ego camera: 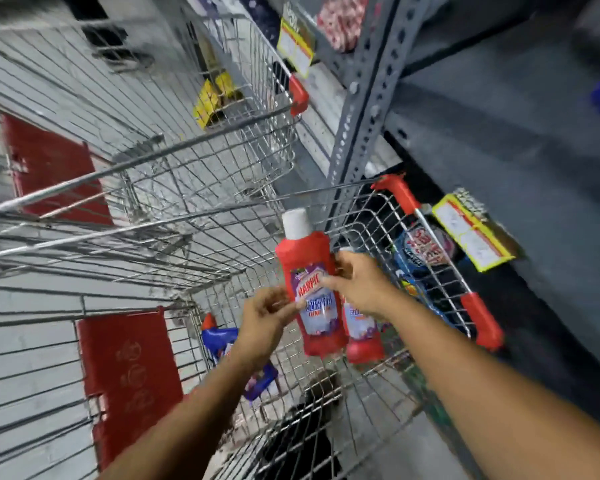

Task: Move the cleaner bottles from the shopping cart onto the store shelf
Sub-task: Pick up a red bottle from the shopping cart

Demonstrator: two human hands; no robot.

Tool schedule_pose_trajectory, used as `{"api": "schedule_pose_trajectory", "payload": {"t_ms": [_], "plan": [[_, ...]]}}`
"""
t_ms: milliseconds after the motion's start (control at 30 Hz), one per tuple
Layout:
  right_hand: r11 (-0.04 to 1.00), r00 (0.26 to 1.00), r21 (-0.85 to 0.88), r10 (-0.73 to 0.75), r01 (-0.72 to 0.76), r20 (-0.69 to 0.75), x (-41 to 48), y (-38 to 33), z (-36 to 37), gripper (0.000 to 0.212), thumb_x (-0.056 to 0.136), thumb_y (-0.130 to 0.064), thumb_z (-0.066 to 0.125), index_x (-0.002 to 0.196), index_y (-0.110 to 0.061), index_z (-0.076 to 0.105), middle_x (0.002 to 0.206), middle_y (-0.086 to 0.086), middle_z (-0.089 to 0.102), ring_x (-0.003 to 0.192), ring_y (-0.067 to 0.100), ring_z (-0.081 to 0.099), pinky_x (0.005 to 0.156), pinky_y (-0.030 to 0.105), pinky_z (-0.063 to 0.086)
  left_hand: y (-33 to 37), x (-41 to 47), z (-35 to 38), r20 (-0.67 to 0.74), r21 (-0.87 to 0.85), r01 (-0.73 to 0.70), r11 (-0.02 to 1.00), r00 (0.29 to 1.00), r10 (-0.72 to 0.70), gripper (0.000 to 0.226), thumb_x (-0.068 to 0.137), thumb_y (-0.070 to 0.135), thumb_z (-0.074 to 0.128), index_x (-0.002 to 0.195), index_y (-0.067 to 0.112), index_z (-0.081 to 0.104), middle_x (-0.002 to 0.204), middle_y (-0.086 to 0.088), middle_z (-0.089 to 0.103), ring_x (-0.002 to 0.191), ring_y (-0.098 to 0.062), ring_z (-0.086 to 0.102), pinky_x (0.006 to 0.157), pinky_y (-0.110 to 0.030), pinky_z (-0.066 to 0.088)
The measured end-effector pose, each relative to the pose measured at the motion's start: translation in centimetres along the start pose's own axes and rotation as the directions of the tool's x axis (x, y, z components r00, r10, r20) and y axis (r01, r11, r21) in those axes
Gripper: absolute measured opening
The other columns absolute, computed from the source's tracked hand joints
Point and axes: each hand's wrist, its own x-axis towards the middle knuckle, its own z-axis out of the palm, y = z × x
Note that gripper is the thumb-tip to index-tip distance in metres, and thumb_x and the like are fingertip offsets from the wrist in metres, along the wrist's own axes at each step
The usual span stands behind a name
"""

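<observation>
Two red cleaner bottles are held above the wire shopping cart. The front red bottle has a white cap and a purple label and is nearly upright. The second red bottle sits just behind it to the right. My right hand wraps the second bottle, with its thumb across the front bottle's label. My left hand pinches the front bottle's left edge with its fingertips. A blue cleaner bottle with a red cap lies in the cart below. The grey store shelf is on the right.
Another wire cart is nested ahead on the left. A perforated grey upright post stands between cart and shelf. A yellow price tag hangs on the shelf edge, and blue packs fill the shelf level beneath it.
</observation>
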Motion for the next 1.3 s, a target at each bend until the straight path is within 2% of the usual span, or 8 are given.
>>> {"api": "schedule_pose_trajectory", "payload": {"t_ms": [267, 433, 567, 733, 967, 1100, 1200, 1300], "plan": [[0.839, 0.818, 0.158, -0.439, 0.521, -0.371, -21.5, -7.8, -7.2, 0.034, 0.080, -0.003, 0.067, 0.097, -0.033, 0.066, 0.090, -0.025, 0.073, 0.085, -0.007, 0.064, 0.080, 0.012, 0.049, 12.7, -12.3, 7.0, 0.304, 0.113, -0.477, 0.871, 0.852, 0.427, 0.028, 0.068, 0.012, 0.073, 0.094, 0.025, 0.074, 0.085, 0.016, 0.078, 0.079, 0.004, 0.068, 0.071, -0.010, 0.053], [0.756, 0.616, 0.148, -0.385, 0.638, -0.687, -35.0, -2.0, -11.4, 0.031, 0.082, -0.011, 0.063, 0.107, -0.030, 0.064, 0.093, -0.018, 0.074, 0.086, -0.003, 0.064, 0.080, 0.017, 0.052, 13.3, -18.8, 17.3, 0.579, 0.112, -0.659, 0.744, 0.652, 0.490, 0.038, 0.070, 0.014, 0.079, 0.105, 0.024, 0.071, 0.104, 0.002, 0.077, 0.094, -0.011, 0.071, 0.085, -0.022, 0.056], [0.763, 0.371, 0.042, -0.264, 0.645, -0.891, -46.4, 6.2, -16.5, 0.035, 0.086, -0.006, 0.060, 0.109, -0.031, 0.066, 0.098, -0.018, 0.074, 0.091, -0.001, 0.066, 0.081, 0.021, 0.054, 9.8, -24.8, 31.5, 0.750, 0.039, -0.791, 0.610, 0.427, 0.506, 0.038, 0.072, 0.013, 0.075, 0.105, 0.030, 0.069, 0.099, 0.011, 0.076, 0.093, 0.002, 0.069, 0.085, -0.017, 0.054], [0.823, 0.112, -0.067, -0.156, 0.564, -0.981, -56.1, 15.3, -21.8, 0.038, 0.091, -0.003, 0.055, 0.127, -0.016, 0.057, 0.113, -0.010, 0.072, 0.100, -0.002, 0.065, 0.083, 0.013, 0.050, 3.4, -31.0, 45.9, 0.864, -0.043, -0.680, 0.732, 0.342, 0.369, 0.041, 0.075, -0.002, 0.074, 0.112, 0.013, 0.066, 0.108, -0.014, 0.073, 0.096, -0.021, 0.069, 0.091, -0.036, 0.055], [0.840, 0.029, -0.028, -0.052, 0.542, -0.998, -60.7, 21.2, -25.8, 0.044, 0.093, -0.013, 0.057, 0.135, -0.020, 0.050, 0.118, -0.012, 0.068, 0.106, 0.001, 0.066, 0.081, 0.013, 0.052, -0.3, -35.1, 54.0, 0.906, -0.031, -0.625, 0.780, 0.313, 0.286, 0.040, 0.079, -0.004, 0.069, 0.116, 0.007, 0.062, 0.114, -0.015, 0.069, 0.103, -0.031, 0.067, 0.094, -0.044, 0.054], [0.896, 0.001, -0.047, -0.052, 0.442, -0.999, -61.4, 21.7, -25.2, 0.051, 0.096, -0.019, 0.050, 0.145, -0.020, 0.034, 0.140, 0.001, 0.055, 0.125, 0.008, 0.055, 0.101, 0.031, 0.049, -1.4, -35.5, 55.1, 0.920, 0.015, -0.619, 0.786, 0.316, 0.231, 0.047, 0.080, -0.002, 0.069, 0.125, 0.002, 0.055, 0.123, -0.017, 0.065, 0.112, -0.030, 0.064, 0.096, -0.040, 0.054], [0.965, -0.203, -0.215, -0.183, 0.148, -0.962, -60.8, 21.4, -22.2, 0.050, 0.097, -0.020, 0.045, 0.144, -0.008, 0.031, 0.152, 0.011, 0.035, 0.142, 0.014, 0.030, 0.118, 0.035, 0.027, -2.0, -34.7, 52.7, 0.880, 0.060, -0.616, 0.786, 0.404, 0.250, 0.058, 0.082, 0.002, 0.068, 0.133, 0.019, 0.046, 0.135, -0.003, 0.053, 0.118, -0.017, 0.056, 0.090, -0.011, 0.050], [0.912, -0.275, -0.404, -0.372, 0.066, -0.886, -58.5, 21.2, -17.6, 0.038, 0.089, -0.012, 0.049, 0.122, 0.006, 0.054, 0.126, 0.030, 0.052, 0.131, 0.003, 0.039, 0.111, 0.019, 0.028, -1.8, -31.9, 46.2, 0.768, 0.099, -0.704, 0.703, 0.503, 0.396, 0.047, 0.084, 0.015, 0.067, 0.114, 0.047, 0.050, 0.125, 0.003, 0.058, 0.110, -0.011, 0.058, 0.091, -0.017, 0.049]]}}
